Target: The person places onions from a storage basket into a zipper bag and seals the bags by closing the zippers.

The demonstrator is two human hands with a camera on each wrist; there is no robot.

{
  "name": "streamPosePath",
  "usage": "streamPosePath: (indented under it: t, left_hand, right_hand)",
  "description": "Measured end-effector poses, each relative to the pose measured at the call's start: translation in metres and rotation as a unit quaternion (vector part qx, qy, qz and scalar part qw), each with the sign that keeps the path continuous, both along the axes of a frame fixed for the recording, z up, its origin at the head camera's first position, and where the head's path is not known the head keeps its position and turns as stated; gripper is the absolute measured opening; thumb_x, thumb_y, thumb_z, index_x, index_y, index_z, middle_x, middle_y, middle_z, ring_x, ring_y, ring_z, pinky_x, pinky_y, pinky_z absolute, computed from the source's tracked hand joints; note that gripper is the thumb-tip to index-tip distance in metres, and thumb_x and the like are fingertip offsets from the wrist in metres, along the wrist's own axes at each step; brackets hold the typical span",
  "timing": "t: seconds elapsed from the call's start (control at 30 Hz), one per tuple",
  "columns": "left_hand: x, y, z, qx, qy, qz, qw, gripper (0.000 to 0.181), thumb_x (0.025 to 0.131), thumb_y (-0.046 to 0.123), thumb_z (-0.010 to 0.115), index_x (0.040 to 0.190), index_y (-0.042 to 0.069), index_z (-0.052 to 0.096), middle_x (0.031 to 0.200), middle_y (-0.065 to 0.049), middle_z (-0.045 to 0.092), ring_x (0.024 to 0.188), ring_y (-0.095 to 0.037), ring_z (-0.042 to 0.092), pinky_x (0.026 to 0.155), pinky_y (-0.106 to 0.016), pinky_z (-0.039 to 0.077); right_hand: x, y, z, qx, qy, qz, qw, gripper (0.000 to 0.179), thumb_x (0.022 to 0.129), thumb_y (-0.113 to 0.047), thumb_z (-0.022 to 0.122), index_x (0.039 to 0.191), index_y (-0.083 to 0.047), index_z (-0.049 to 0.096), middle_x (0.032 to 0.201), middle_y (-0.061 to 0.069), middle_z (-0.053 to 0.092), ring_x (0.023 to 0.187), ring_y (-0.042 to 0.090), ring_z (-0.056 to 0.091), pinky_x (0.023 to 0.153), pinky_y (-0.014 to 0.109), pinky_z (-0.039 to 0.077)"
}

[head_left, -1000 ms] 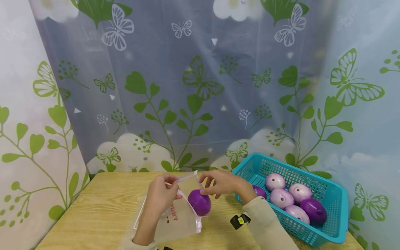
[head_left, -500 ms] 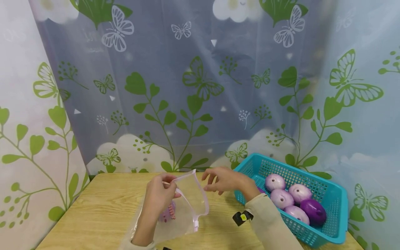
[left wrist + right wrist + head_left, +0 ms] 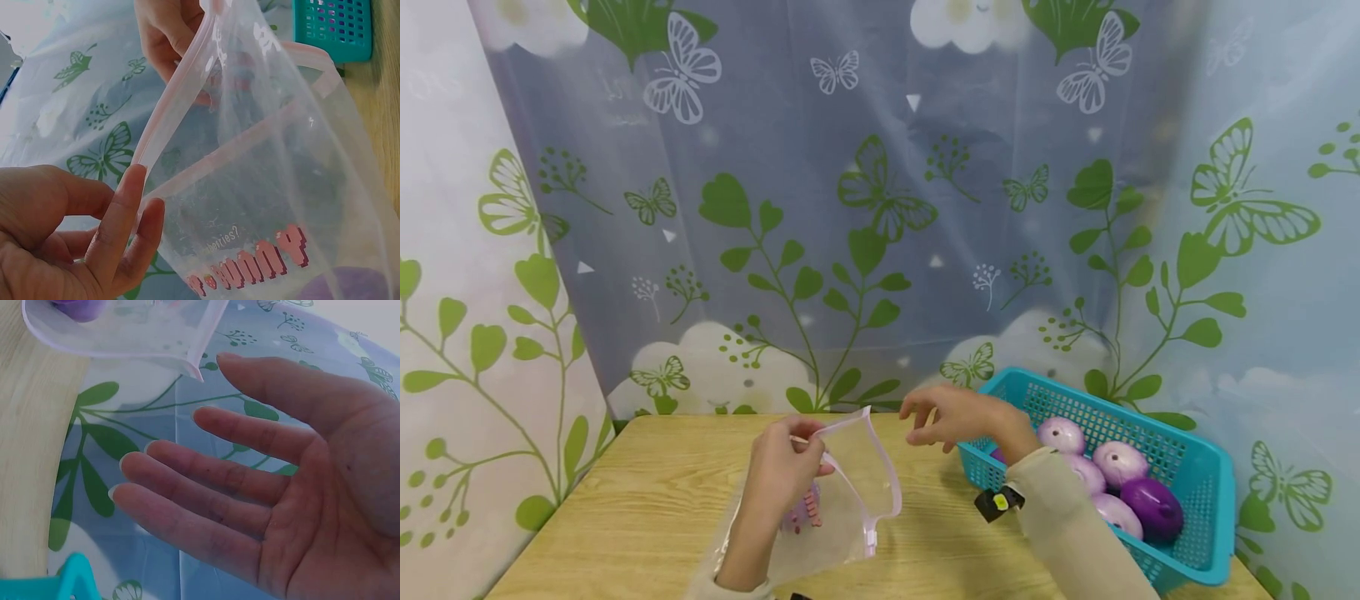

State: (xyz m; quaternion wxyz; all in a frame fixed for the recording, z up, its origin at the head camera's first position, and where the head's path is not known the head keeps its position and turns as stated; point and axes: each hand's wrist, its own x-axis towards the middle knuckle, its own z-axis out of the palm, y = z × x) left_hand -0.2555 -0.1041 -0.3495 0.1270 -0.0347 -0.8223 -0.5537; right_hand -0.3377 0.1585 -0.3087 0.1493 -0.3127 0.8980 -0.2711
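My left hand (image 3: 781, 471) pinches the rim of a clear zip bag (image 3: 861, 467) with pale pink edging and red printed letters. The bag's mouth gapes toward the right. Through its plastic, a purple onion (image 3: 350, 284) shows low inside, partly covered by the lettering in the head view. A slider (image 3: 870, 537) hangs at the near end of the zip. Between the bag and the basket, my right hand (image 3: 962, 418) hovers with nothing in it. In the right wrist view its fingers (image 3: 206, 481) are spread loosely, palm showing.
A turquoise perforated basket (image 3: 1213, 508) stands at the table's right side. Several pale lilac onions (image 3: 1120, 463) and a dark purple one (image 3: 1153, 508) lie in it. The wooden table (image 3: 662, 475) ends against a patterned curtain (image 3: 865, 275).
The purple onion has gone from the bag's mouth down into the bag, released by my right hand. That hand has drawn back rightward toward the basket. My left hand keeps its grip.
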Motion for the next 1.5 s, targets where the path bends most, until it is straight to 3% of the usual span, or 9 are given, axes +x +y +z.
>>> streamPosePath:
  t: [0.17,0.33,0.6,0.8,0.9,1.27,1.5]
  left_hand:
    - [0.0,0.001,0.0,0.002,-0.001,-0.006,1.0,0.023,0.095,-0.002,0.057,0.115,-0.009,0.068,0.104,-0.022,0.066,0.066,-0.015,0.071,0.06,-0.022,0.064]
    - [0.0,0.001,-0.001,0.0,-0.004,-0.008,1.0,0.023,0.095,-0.002,0.057,0.115,-0.008,0.067,0.105,-0.022,0.065,0.066,-0.015,0.071,0.061,-0.023,0.064]
    - [-0.001,0.001,-0.001,0.001,-0.01,-0.008,0.9999,0.024,0.095,-0.002,0.057,0.116,-0.008,0.068,0.103,-0.022,0.066,0.064,-0.014,0.071,0.06,-0.023,0.064]
    - [0.0,0.002,-0.001,0.0,-0.012,-0.01,0.9999,0.024,0.095,-0.002,0.057,0.116,-0.008,0.067,0.104,-0.022,0.066,0.064,-0.014,0.071,0.06,-0.023,0.064]
    - [0.0,0.002,-0.001,0.0,-0.011,-0.012,0.9999,0.024,0.095,-0.002,0.058,0.116,-0.008,0.067,0.102,-0.022,0.066,0.063,-0.014,0.071,0.059,-0.023,0.064]
    - [0.0,0.001,-0.002,0.002,-0.008,-0.015,0.9998,0.023,0.095,-0.003,0.058,0.115,-0.008,0.067,0.103,-0.021,0.065,0.064,-0.014,0.071,0.059,-0.023,0.064]
    - [0.0,0.001,-0.001,0.003,-0.011,-0.012,0.9999,0.023,0.094,-0.003,0.059,0.115,-0.007,0.067,0.104,-0.021,0.066,0.063,-0.014,0.07,0.059,-0.023,0.064]
  right_hand:
    - [-0.003,0.007,0.005,0.011,-0.003,-0.015,0.9998,0.037,0.099,-0.025,0.07,0.133,-0.013,0.063,0.118,0.011,0.07,0.095,0.021,0.071,0.073,0.04,0.066]
    - [-0.006,0.014,0.007,0.022,-0.01,-0.034,0.9991,0.034,0.099,-0.026,0.069,0.131,-0.016,0.063,0.12,0.011,0.07,0.086,0.019,0.072,0.074,0.039,0.066]
    - [-0.011,0.022,0.005,0.029,-0.004,-0.023,0.9993,0.033,0.099,-0.023,0.069,0.13,-0.012,0.064,0.117,0.013,0.071,0.081,0.016,0.072,0.072,0.04,0.067]
    - [-0.016,0.034,0.006,0.033,-0.013,-0.028,0.999,0.032,0.099,-0.022,0.068,0.129,-0.012,0.064,0.117,0.014,0.069,0.086,0.031,0.075,0.069,0.035,0.066]
    - [-0.019,0.043,0.005,0.032,-0.017,-0.037,0.9986,0.033,0.099,-0.022,0.069,0.13,-0.011,0.064,0.117,0.015,0.069,0.088,0.033,0.075,0.072,0.039,0.066]
    - [-0.028,0.069,0.004,0.059,-0.018,-0.057,0.9965,0.035,0.097,-0.021,0.071,0.129,-0.009,0.064,0.11,0.011,0.073,0.088,0.018,0.071,0.068,0.035,0.066]
    - [-0.039,0.087,0.0,0.085,-0.026,-0.058,0.9944,0.038,0.097,-0.02,0.071,0.129,-0.001,0.062,0.105,0.012,0.074,0.09,0.021,0.069,0.072,0.042,0.067]
